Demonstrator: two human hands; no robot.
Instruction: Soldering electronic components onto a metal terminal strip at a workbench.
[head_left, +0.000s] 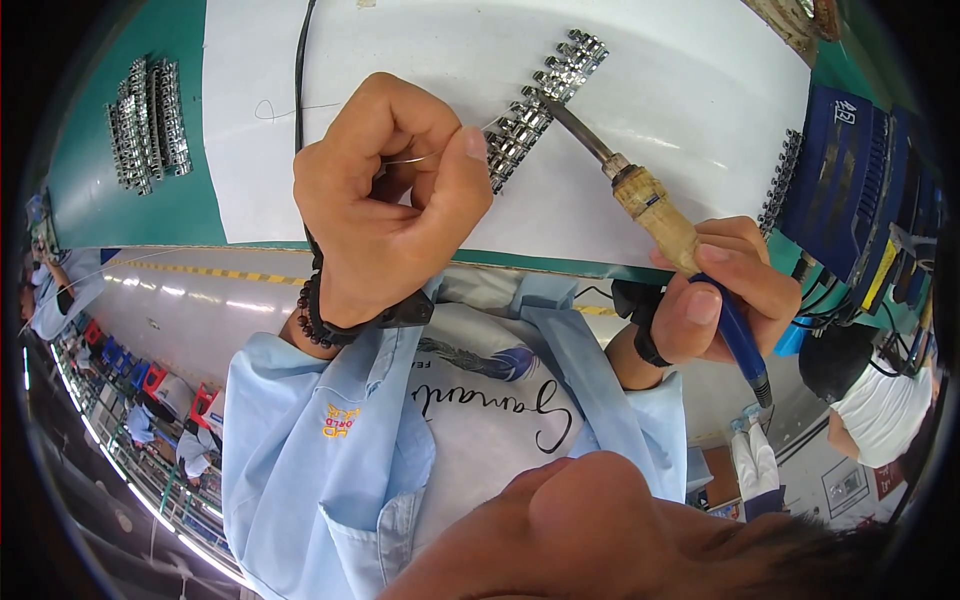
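Note:
My right hand point(725, 290) grips a soldering iron point(655, 205) with a tan wrapped collar and a blue handle. Its dark metal tip reaches up and left to a row of small shiny metal parts point(545, 100) lying slantwise on white paper point(660, 130). Pinched between thumb and forefinger of my left hand point(395, 190) is a thin solder wire point(410, 160). The wire's end points toward the same row, whose lower part sits partly behind my left fingertips. Whether the wire touches the metal, I cannot tell.
Several similar metal strips point(148, 125) lie together on the green mat point(85, 205) at the left. A black cable point(301, 60) crosses the paper. At the right edge stands a blue soldering station point(830, 180), with another metal strip point(780, 185) beside it. Other people are in the background.

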